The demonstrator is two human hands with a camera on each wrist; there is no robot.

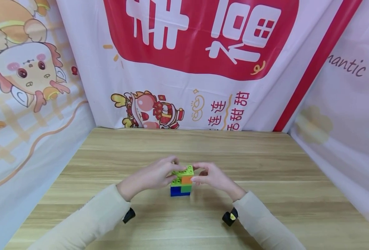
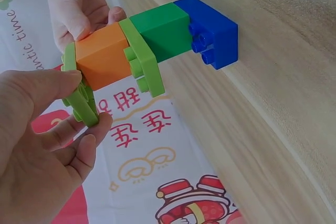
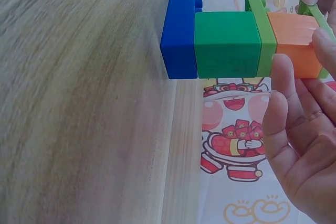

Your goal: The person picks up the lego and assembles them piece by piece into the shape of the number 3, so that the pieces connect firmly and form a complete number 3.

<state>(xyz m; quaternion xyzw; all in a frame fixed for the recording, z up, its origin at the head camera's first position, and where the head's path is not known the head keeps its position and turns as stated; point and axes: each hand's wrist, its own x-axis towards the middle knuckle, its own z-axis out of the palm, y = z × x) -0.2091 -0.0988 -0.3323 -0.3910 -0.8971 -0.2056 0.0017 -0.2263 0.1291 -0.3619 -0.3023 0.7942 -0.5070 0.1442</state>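
A small tower of toy building bricks stands upright on the wooden table. Its base is a blue brick [image 2: 223,35], topped by a green brick [image 3: 228,44]. Above come a lime flat brick [image 2: 147,64], an orange brick [image 2: 102,56] and a second lime flat brick [image 2: 84,108] at the top. Both lime pieces overhang toward the left. My left hand [image 1: 154,172] pinches the overhanging end of the top lime piece between thumb and fingers. From the other side, my right hand [image 1: 214,177] holds the orange brick near the top, thumb against its near face.
The wood-grain table [image 1: 109,149] extends around the tower. Printed cloth hangs behind it [image 1: 197,83] and at both sides. A black wrist device [image 1: 129,215] shows below the left sleeve, another [image 1: 229,218] by the right one.
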